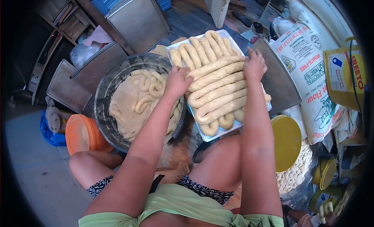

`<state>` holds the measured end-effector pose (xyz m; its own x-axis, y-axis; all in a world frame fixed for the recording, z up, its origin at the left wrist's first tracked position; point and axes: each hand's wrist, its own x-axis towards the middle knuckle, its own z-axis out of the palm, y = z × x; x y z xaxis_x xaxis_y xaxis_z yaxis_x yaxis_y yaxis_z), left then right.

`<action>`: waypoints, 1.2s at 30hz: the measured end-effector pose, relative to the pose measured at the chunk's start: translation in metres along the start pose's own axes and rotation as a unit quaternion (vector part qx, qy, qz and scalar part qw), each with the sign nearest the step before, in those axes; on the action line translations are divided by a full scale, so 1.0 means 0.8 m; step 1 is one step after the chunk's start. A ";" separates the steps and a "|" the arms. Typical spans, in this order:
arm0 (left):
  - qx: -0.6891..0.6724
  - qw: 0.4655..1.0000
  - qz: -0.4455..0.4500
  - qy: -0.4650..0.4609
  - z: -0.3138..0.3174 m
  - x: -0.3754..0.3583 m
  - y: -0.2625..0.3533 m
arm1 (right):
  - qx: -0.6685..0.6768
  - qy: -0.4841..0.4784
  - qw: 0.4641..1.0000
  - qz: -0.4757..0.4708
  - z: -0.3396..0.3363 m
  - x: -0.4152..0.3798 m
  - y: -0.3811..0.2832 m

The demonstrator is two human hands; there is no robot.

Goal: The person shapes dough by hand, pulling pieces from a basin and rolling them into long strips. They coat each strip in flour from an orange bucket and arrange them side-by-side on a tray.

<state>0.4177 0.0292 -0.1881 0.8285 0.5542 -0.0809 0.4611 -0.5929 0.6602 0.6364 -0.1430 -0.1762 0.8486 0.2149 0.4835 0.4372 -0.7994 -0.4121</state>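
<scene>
A white tray (204, 137) holds thick ropes of pale dough, some folded back on themselves, in two crossing layers. Across the top lies a long dough rope (218, 67), with a hand at each end. My left hand (177, 83) has its fingers bent round the left end. At the opposite end, my right hand (255, 65) curls its fingers against the rope near the tray's right edge; its grip is partly hidden. Left of the tray, a large black tub (104, 123) contains floury powder (126, 92) and several coiled dough pieces (150, 84).
An orange bucket (74, 129) stands beside the tub. Metal baking trays (134, 22) lean behind it. Printed flour sacks (307, 71), a yellow tub (343, 73) and a yellow lid (287, 143) crowd the right. Small dough pieces (292, 176) fill a basin at lower right, near another person's hand (330, 219).
</scene>
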 end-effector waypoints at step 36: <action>0.116 0.988 -0.069 0.073 0.049 -0.019 -0.328 | -0.045 -0.691 0.574 -0.437 0.037 -0.224 -0.259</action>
<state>0.2968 0.1535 -0.3889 0.7061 0.7070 -0.0385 0.6404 -0.6145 0.4607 0.4023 0.0003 -0.2005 -0.2292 0.7462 -0.6250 0.9115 -0.0608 -0.4069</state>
